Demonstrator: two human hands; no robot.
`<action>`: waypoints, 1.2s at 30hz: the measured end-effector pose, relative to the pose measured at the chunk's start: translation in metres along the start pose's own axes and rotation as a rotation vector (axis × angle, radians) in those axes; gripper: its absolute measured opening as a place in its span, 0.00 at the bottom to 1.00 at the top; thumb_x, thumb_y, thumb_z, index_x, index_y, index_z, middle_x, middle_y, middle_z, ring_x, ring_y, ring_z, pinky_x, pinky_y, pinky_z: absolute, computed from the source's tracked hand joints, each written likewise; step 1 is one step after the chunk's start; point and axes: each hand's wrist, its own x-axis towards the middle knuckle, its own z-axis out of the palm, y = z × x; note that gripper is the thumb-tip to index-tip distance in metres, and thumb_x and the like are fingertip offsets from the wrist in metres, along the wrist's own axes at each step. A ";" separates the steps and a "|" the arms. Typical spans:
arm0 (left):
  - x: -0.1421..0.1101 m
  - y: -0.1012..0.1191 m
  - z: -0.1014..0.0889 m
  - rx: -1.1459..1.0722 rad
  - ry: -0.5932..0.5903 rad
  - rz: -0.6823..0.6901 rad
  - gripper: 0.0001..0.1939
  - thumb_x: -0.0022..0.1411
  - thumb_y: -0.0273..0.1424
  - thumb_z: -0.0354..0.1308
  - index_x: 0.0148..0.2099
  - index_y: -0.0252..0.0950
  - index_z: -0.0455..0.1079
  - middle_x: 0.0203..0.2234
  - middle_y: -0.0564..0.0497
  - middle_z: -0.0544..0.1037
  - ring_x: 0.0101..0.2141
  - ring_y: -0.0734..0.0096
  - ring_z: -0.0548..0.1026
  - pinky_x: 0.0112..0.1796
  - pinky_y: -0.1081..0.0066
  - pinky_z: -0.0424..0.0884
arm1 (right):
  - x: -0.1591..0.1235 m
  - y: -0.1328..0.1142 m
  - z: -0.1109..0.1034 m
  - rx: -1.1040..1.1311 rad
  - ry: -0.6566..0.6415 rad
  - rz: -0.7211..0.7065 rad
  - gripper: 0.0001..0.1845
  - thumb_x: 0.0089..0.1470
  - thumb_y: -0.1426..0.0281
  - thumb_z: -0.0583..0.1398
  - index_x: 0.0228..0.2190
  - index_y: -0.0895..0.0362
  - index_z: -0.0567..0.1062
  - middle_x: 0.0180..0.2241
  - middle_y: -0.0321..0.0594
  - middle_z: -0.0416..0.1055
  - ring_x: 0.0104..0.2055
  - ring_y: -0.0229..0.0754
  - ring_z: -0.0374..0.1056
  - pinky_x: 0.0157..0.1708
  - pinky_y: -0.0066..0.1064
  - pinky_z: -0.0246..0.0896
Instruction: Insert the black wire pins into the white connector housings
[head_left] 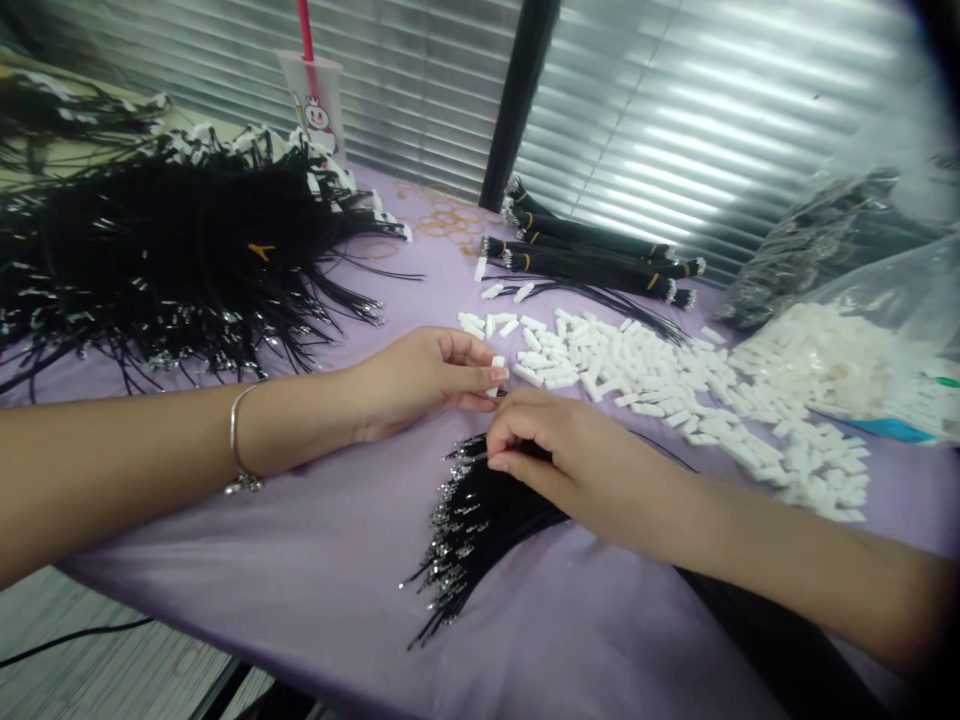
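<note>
My left hand [420,380] pinches a small white plastic connector [497,366] between thumb and fingers, just left of a spread of several white connectors [660,375]. A silver bracelet [241,450] circles that wrist. My right hand [555,450] rests closed on a bundle of black wires with metal terminals [461,540], fingers pinched on wires near their tips. The two hands almost touch above the purple table cover [315,560].
A large heap of finished black wires [165,260] fills the far left. Banded wire bundles [592,250] lie at the back, orange rubber bands [442,225] beside them. Plastic bags of white connectors [840,365] sit at right. A drink cup [315,100] and a black post [517,100] stand behind.
</note>
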 end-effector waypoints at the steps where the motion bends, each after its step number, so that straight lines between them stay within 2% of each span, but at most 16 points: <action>1: 0.000 0.000 0.000 0.005 -0.005 -0.004 0.03 0.56 0.24 0.59 0.31 0.29 0.68 0.25 0.55 0.74 0.29 0.81 0.73 0.39 0.75 0.69 | -0.002 0.000 0.000 0.024 0.029 0.022 0.06 0.54 0.78 0.54 0.27 0.59 0.68 0.30 0.34 0.66 0.33 0.32 0.60 0.34 0.25 0.55; 6: 0.001 0.001 0.000 0.025 -0.023 0.013 0.03 0.56 0.24 0.59 0.31 0.29 0.69 0.24 0.53 0.74 0.27 0.80 0.72 0.36 0.75 0.69 | -0.011 0.003 -0.005 0.264 0.115 0.149 0.04 0.56 0.72 0.53 0.30 0.56 0.67 0.24 0.30 0.63 0.25 0.30 0.57 0.25 0.23 0.52; 9: 0.001 0.000 0.000 0.014 0.004 -0.002 0.02 0.54 0.23 0.61 0.32 0.29 0.71 0.25 0.54 0.75 0.28 0.80 0.72 0.37 0.75 0.69 | -0.012 0.010 -0.008 0.422 0.222 0.194 0.06 0.56 0.69 0.54 0.28 0.56 0.68 0.22 0.29 0.60 0.23 0.29 0.54 0.21 0.21 0.49; 14: -0.001 0.000 0.000 0.070 -0.002 -0.024 0.02 0.53 0.23 0.62 0.32 0.31 0.73 0.27 0.53 0.77 0.30 0.79 0.74 0.37 0.78 0.69 | -0.008 0.024 -0.007 0.432 0.386 0.277 0.10 0.54 0.66 0.55 0.25 0.58 0.69 0.18 0.29 0.60 0.20 0.28 0.54 0.21 0.22 0.50; 20: 0.000 -0.001 -0.002 0.179 -0.047 0.000 0.03 0.54 0.26 0.62 0.33 0.33 0.74 0.27 0.54 0.77 0.30 0.80 0.73 0.35 0.81 0.69 | -0.005 0.029 -0.001 0.451 0.380 0.294 0.10 0.53 0.66 0.56 0.24 0.58 0.70 0.15 0.28 0.61 0.18 0.27 0.54 0.18 0.21 0.49; 36: 0.000 0.000 -0.002 0.250 -0.030 -0.019 0.05 0.52 0.29 0.64 0.34 0.35 0.75 0.26 0.54 0.78 0.29 0.79 0.75 0.35 0.82 0.71 | -0.006 0.024 0.000 0.422 0.451 0.304 0.06 0.49 0.71 0.57 0.23 0.59 0.70 0.14 0.27 0.62 0.16 0.26 0.54 0.16 0.19 0.48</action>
